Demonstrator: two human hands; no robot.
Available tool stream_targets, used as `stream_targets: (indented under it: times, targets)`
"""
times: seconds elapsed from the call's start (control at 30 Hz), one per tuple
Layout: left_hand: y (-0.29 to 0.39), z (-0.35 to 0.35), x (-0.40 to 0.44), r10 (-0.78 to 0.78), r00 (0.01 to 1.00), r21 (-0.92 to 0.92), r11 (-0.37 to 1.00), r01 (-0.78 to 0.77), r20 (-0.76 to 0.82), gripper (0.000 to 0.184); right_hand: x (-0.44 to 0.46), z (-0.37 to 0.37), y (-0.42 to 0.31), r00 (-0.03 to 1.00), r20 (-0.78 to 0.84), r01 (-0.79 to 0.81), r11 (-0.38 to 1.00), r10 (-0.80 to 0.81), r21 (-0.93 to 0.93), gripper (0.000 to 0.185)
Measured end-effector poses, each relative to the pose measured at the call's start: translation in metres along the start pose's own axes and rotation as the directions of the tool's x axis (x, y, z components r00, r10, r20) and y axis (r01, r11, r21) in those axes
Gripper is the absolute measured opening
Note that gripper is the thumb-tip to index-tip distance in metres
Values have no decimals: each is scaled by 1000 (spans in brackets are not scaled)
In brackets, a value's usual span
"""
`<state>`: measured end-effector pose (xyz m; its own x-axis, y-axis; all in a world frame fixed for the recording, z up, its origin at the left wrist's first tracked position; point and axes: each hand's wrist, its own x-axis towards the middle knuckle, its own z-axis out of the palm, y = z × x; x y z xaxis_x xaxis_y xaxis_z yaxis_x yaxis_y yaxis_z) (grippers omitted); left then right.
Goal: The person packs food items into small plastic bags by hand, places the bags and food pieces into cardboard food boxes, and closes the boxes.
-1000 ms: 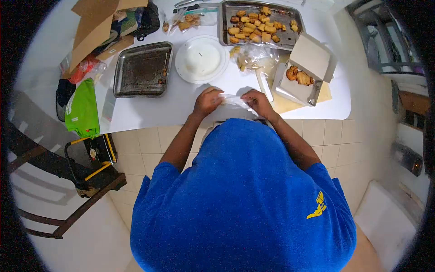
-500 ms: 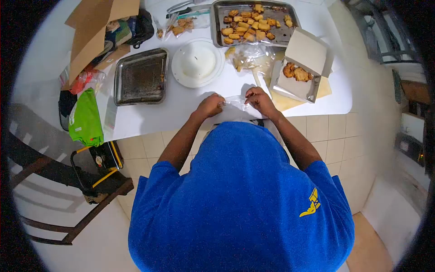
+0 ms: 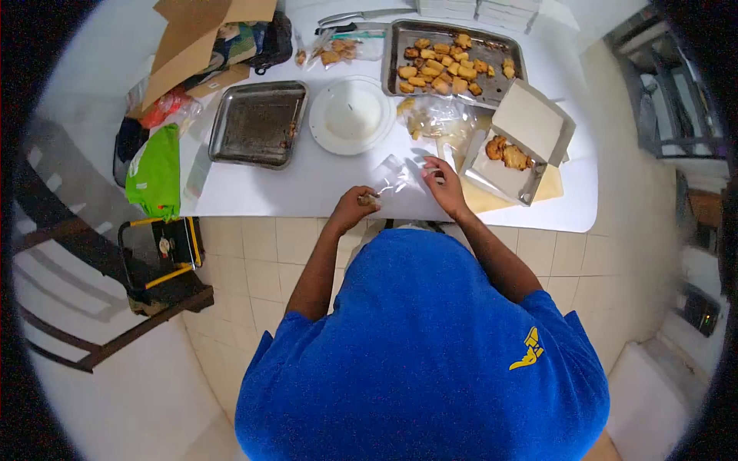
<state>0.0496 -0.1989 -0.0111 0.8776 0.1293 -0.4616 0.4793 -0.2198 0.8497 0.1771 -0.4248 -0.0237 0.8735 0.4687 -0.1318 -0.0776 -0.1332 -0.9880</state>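
A small clear plastic bag (image 3: 392,174) lies at the front of the white table between my hands. My left hand (image 3: 357,207) is closed at the bag's lower left side, with something small and brownish at its fingertips. Just right of the bag, my right hand (image 3: 443,184) has its fingers apart and holds nothing. Beyond the bag is a white plate (image 3: 323,137). To the right an open cardboard box (image 3: 500,175) holds browned food pieces (image 3: 508,153). Another clear bag (image 3: 438,119) with yellowish contents lies behind my right hand.
A tray (image 3: 492,44) of golden food pieces is at the back. A dark tray (image 3: 254,123) sits left of the plate. Farther left are a green bag (image 3: 154,173) and a large cardboard box (image 3: 184,54). A knife (image 3: 377,14) lies at the back edge.
My right hand has let go of the clear bag and opened. The bag now stretches away from my left hand toward the plate. The whole view has shifted slightly.
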Motion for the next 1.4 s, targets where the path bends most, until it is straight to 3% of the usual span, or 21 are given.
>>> stream_targets:
  times: [0.17, 0.27, 0.3, 0.43, 0.47, 0.63, 0.8, 0.93, 1.03, 1.13, 1.27, 1.33, 1.37, 1.4]
  targets:
    - [27, 29, -34, 44, 991, 35, 999, -40, -123, 30, 23, -5, -47, 891, 454, 23, 1000, -15, -12, 35]
    - [41, 44, -51, -50, 986, -71, 997, 39, -160, 31, 34, -12, -45, 712, 694, -214, 975, 108, 68, 31]
    - [34, 49, -54, -98, 982, -148, 986, 74, -160, 32, 31, -17, -49, 715, 699, -130, 986, 21, 104, 28]
    - [42, 69, -76, -251, 958, -268, 941, 208, -137, 38, 20, -24, -49, 640, 762, -217, 975, 98, 57, 29]
    - [42, 79, -85, -225, 951, -306, 940, 154, -214, 37, 16, -25, -44, 627, 772, -267, 960, 104, 88, 29]
    - [49, 111, -124, -343, 904, -509, 842, 176, -255, 36, 0, -16, -32, 627, 759, -348, 935, 177, 70, 32]
    - [48, 135, -159, -367, 812, -661, 750, -30, -454, 34, -11, 16, -57, 531, 797, -485, 874, 288, 8, 34]
    - [54, 137, -171, -317, 729, -640, 739, -211, -607, 28, -3, 42, -71, 463, 822, -510, 858, 331, -58, 39]
    - [43, 129, -175, -219, 624, -564, 704, -431, -750, 33, -3, 66, -73, 413, 852, -521, 851, 321, -68, 37]
    - [51, 100, -191, -351, 629, -694, 557, -456, -694, 33, -15, 98, -84, 452, 838, -554, 832, 306, -5, 39]
    - [19, 67, -213, -198, 706, -724, 328, -606, -680, 26, -38, 157, -62, 390, 894, -633, 769, 220, 87, 35]
    - [15, 51, -231, -201, 713, -733, 317, -602, -672, 25, -57, 192, -38, 344, 918, -687, 720, 199, 102, 33]
    - [7, 45, -237, -189, 722, -741, 289, -607, -665, 25, -70, 203, -46, 334, 906, -636, 772, 259, 14, 34]
    - [1, 36, -241, -175, 730, -746, 260, -613, -660, 25, -81, 215, -48, 327, 920, -641, 766, 217, 47, 34]
